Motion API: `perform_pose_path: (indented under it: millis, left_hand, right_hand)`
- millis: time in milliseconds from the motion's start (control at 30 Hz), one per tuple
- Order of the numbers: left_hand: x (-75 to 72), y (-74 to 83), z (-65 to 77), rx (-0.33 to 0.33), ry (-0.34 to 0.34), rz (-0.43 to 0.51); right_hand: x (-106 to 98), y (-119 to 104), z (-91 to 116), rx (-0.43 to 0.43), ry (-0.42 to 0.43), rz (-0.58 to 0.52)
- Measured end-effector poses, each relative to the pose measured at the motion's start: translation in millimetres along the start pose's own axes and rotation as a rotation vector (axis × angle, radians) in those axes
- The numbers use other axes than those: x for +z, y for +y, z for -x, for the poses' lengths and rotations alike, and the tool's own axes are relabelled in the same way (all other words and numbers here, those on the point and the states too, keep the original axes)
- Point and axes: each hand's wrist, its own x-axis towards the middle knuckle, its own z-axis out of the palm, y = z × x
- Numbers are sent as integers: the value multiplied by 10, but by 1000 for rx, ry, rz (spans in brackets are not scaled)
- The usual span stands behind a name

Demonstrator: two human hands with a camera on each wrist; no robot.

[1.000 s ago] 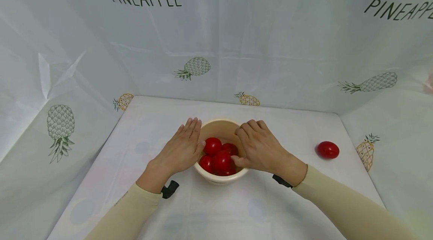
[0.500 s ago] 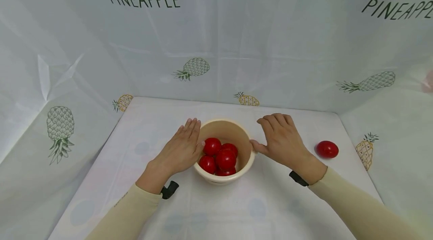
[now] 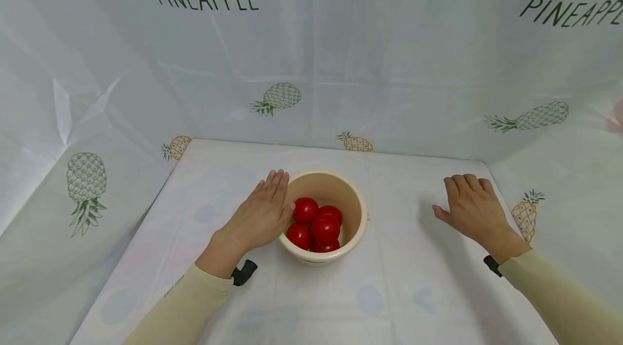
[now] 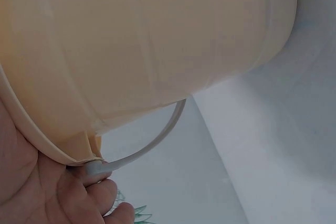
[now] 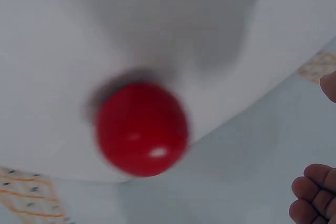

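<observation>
A cream bucket (image 3: pixel 361 214) stands at the table's middle, a grey handle (image 4: pixel 152 142) at its far side in the left wrist view. Several glossy red tomato-like balls (image 3: pixel 325 229) lie inside. My left hand (image 3: pixel 260 214) rests along the bucket's left rim with straight fingers, the thumb tip overlapping the inner edge. At the right, my right hand (image 3: pixel 474 210) is above the table, holding nothing, thumb and fingers spread apart. Beneath it, a lone red ball (image 5: pixel 142 129) shows in the right wrist view; in the head view the hand hides it.
A white tabletop (image 3: pixel 316 307) with pale spots lies under the bucket. Sheets (image 3: pixel 413 53) printed with pineapples rise behind and at both sides, close to the table's edges.
My right hand let go of a red ball in the bucket and moved right, over the lone ball. The left hand stays at the rim.
</observation>
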Motion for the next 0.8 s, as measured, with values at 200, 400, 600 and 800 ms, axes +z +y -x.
perform_pose_path:
  millis: [200, 400, 600, 800]
  left_hand:
    - [-13, -6, 2, 1, 7, 7]
    - [-14, -5, 1, -1, 6, 13]
    - [-6, -6, 4, 2, 5, 16]
    - [1, -8, 7, -2, 4, 19]
  right_hand:
    - [-15, 289, 340, 137, -293, -23]
    - [35, 406, 560, 183, -445, 19]
    - [127, 425, 712, 184, -449, 24]
    - [206, 391, 751, 200, -461, 13]
